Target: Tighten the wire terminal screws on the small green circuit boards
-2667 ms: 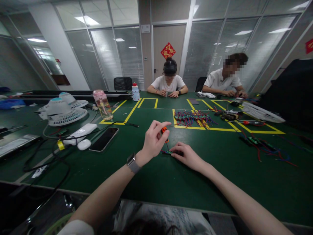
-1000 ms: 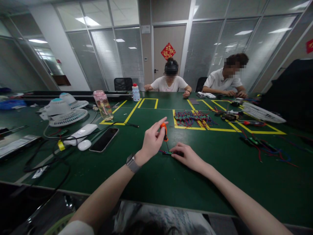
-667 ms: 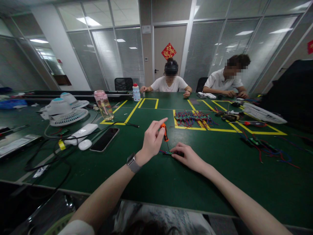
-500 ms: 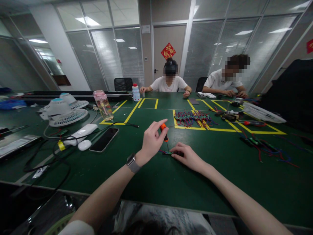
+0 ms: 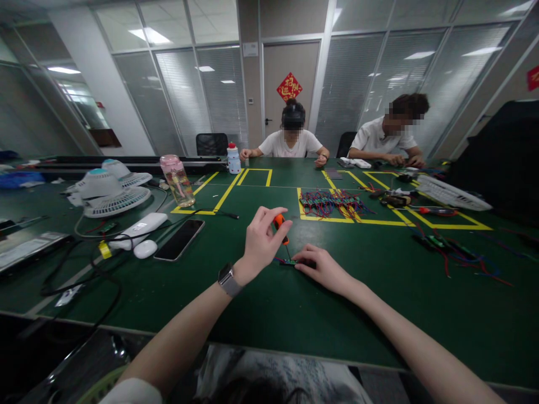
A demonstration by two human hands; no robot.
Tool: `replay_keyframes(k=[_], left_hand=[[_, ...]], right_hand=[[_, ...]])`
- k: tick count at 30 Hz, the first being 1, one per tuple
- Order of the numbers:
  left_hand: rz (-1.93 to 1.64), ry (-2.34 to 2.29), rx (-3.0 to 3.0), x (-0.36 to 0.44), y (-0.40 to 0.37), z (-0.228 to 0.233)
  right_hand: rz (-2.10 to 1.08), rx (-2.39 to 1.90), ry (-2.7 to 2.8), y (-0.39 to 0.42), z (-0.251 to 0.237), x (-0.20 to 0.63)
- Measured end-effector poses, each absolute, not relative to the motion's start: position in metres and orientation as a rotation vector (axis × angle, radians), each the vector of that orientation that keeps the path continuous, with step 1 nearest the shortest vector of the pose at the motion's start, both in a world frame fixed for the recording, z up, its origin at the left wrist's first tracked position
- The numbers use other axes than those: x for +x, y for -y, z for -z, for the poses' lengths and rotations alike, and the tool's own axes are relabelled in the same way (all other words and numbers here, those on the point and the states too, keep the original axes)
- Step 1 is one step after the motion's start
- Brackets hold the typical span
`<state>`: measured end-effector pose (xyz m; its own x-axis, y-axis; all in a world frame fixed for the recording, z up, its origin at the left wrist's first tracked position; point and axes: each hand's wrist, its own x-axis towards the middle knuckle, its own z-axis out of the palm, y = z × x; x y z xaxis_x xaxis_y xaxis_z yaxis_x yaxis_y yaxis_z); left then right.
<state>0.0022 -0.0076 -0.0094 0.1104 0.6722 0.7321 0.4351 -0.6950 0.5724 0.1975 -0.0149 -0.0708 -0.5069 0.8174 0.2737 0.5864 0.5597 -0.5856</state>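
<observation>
A small orange-handled screwdriver (image 5: 279, 223) is pinched upright in the left hand (image 5: 260, 242), tip down on a small green circuit board (image 5: 288, 261).
The board is pinned flat to the green table (image 5: 261, 303) by the right hand's (image 5: 323, 269) fingertips, apparently to steady it.

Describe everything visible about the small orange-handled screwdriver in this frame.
The screwdriver is small, with an orange handle, seemingly plastic, a dark band and a thin dark shaft. It stands nearly upright, tip down on a small green circuit board lying on the green table. The left hand pinches the handle top between its fingers; the right hand rests on the board beside it.
</observation>
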Motion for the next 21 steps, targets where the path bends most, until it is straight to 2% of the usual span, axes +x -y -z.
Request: replay_keyframes(k=[21], left_hand=[[-1.581, -1.088, 2.178, 0.0025, 0.0089, 0.0087]], right_hand=[[-0.592, -1.128, 2.258, 0.0153, 0.0699, 0.1968]])
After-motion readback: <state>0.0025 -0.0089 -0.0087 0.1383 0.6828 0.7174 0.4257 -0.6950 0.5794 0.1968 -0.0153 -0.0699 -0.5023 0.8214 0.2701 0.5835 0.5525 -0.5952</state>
